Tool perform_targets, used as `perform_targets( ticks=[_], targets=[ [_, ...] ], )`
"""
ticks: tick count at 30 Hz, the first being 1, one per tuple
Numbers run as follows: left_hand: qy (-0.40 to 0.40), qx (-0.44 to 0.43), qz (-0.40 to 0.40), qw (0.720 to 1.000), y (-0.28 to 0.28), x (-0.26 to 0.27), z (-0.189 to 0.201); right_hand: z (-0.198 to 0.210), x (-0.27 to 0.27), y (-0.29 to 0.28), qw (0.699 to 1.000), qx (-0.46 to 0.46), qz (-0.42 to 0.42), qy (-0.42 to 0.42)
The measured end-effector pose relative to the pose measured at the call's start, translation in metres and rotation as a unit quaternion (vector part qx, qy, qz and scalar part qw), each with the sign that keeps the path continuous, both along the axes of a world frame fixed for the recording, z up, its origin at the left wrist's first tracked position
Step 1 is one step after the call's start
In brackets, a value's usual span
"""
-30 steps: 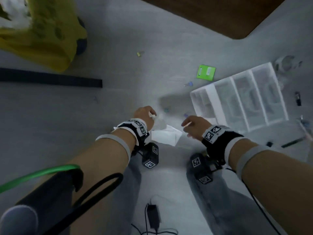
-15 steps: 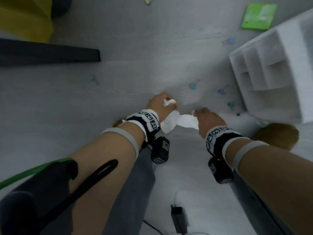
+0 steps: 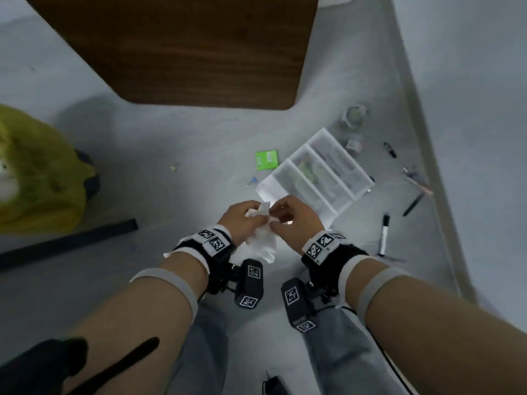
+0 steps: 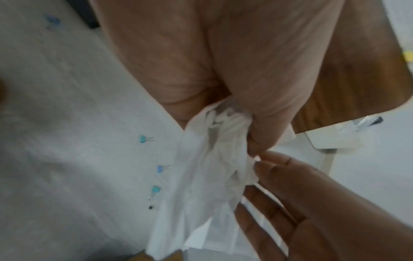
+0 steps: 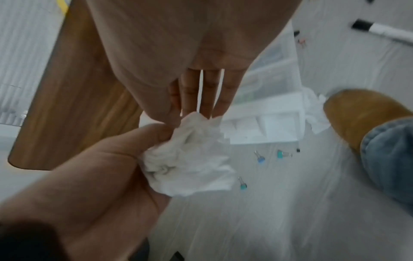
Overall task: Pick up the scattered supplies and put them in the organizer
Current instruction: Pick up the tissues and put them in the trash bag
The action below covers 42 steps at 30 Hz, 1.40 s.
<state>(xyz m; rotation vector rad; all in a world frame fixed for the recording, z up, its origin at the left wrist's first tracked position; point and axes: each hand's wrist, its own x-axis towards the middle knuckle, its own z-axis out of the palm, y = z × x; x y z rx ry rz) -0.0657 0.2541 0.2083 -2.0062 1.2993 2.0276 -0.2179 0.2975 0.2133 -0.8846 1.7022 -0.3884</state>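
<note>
Both hands together above the floor; left hand (image 3: pixel 242 220) clamps crumpled white tissue (image 3: pixel 263 246), right hand (image 3: pixel 293 220) loose, fingertips (image 5: pixel 208 106) touching it; organizer (image 3: pixel 316 178) lies just beyond right hand, nearer to it, long axis slanting away rightward.

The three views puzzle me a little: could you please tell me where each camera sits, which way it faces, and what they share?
Head: worn on the head, facing down at the floor; shows both forearms, the left hand and right hand on a white tissue, near the organizer.
Left wrist: looks along the left hand's palm at the gripped tissue, the right hand's fingers beside it.
Right wrist: looks along straight right fingers at the tissue; a brown shoe shows.
Shared: both wrist views show the tissue, organizer and binder clips.
</note>
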Motion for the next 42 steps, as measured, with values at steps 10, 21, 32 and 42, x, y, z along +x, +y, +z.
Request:
perform_targets(
  ticks=[10, 21, 32, 42],
  targets=[
    [-0.046, -0.075, -0.119, 0.989, -0.070, -0.081, 0.068, 0.044, -0.127, -0.006, 0.980, 0.147, 0.045, 0.125],
    [-0.018, -0.124, -0.197, 0.972, -0.037, -0.135, -0.077, -0.081, -0.155, 0.082, 0.939, 0.267, 0.145, 0.163],
    [0.170, -0.146, -0.203, 0.953, -0.057, -0.177, -0.167, -0.268, -0.116, 0.100, 0.963, 0.220, 0.054, 0.144],
    [0.097, -0.148, -0.180, 0.968, -0.056, -0.191, -0.125, -0.171, -0.145, 0.089, 0.967, 0.162, -0.069, 0.186]
  ],
)
